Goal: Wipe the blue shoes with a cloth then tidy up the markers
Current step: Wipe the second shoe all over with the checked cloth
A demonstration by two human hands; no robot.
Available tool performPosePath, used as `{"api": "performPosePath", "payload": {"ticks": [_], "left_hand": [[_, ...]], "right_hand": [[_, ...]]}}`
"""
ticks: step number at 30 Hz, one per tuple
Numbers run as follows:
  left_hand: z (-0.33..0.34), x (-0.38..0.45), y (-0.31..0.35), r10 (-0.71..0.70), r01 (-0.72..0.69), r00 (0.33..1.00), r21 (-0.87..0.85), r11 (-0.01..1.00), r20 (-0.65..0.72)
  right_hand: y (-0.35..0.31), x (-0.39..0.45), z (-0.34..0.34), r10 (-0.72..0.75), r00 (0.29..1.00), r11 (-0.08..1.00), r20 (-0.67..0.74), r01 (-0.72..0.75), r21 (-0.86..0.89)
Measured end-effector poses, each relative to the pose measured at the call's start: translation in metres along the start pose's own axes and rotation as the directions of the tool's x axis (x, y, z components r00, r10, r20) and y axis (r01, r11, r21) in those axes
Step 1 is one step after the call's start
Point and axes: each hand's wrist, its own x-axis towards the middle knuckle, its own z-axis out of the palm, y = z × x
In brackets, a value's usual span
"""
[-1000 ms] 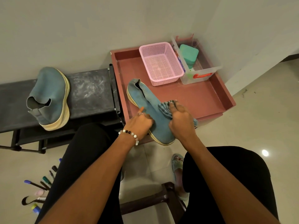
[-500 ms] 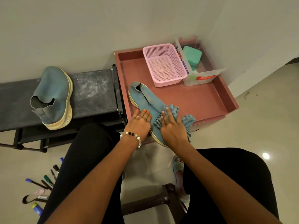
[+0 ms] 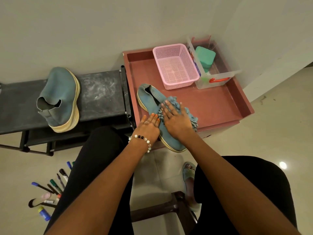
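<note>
— Head view: where are my hands?

— My right hand (image 3: 176,121) lies flat, fingers straight, pressing the blue striped cloth (image 3: 189,114) onto the shoe in the tray (image 3: 152,102). My left hand (image 3: 149,128) rests beside it with fingers extended, steadying that shoe's side; it grasps nothing.

— And that shoe?

— It lies on the front left corner of the red tray (image 3: 220,106), heel toward the tray's middle, toe hanging past the front edge.

— The other one?

— The second blue shoe (image 3: 61,97) sits on its side on the dark bench (image 3: 101,95), near the bench's left end, well apart from my hands.

— Markers?

— The markers (image 3: 55,185) lie scattered on the floor by my left leg, under the bench's front edge.

— Anything else on the tray?

— A pink basket (image 3: 176,67) at the back edge, touching a clear box (image 3: 218,78) in the back right corner that holds a green block (image 3: 205,58).
</note>
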Motion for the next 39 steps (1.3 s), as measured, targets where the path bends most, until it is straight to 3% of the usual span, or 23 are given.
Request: {"api": "performPosePath", "payload": {"ticks": [3,7,11,17,23,31,39], "left_hand": [[0.002,-0.001,0.005,-0.031,0.030,0.999,-0.046,0.999,-0.014],[0.004,-0.001,0.007,-0.035,0.033,0.999,-0.089,0.995,-0.016],[0.005,-0.003,0.006,-0.027,0.024,0.999,-0.083,0.996,-0.037],[0.005,-0.003,0.006,-0.032,0.030,0.999,-0.059,0.998,-0.028],[0.009,-0.003,0.012,-0.090,0.087,0.995,-0.082,0.993,-0.037],[0.015,0.003,0.019,-0.137,0.132,0.990,-0.131,0.983,-0.033],[0.019,0.003,0.015,-0.109,0.103,0.993,-0.128,0.986,-0.042]], "right_hand": [[0.006,-0.029,0.005,-0.077,0.996,0.995,0.052,0.074,0.067],[0.012,-0.054,0.021,-0.163,0.983,0.986,0.088,0.164,-0.006],[0.013,-0.028,0.016,-0.135,0.991,0.989,-0.017,0.133,-0.070],[0.018,0.023,-0.005,-0.100,0.994,0.978,-0.046,0.089,-0.189],[0.019,0.019,-0.008,-0.152,0.988,0.981,-0.027,0.147,-0.127],[0.015,-0.059,0.011,-0.219,0.944,0.976,0.248,0.209,0.064],[0.014,-0.014,0.001,-0.159,0.985,0.986,0.064,0.162,-0.048]]}}
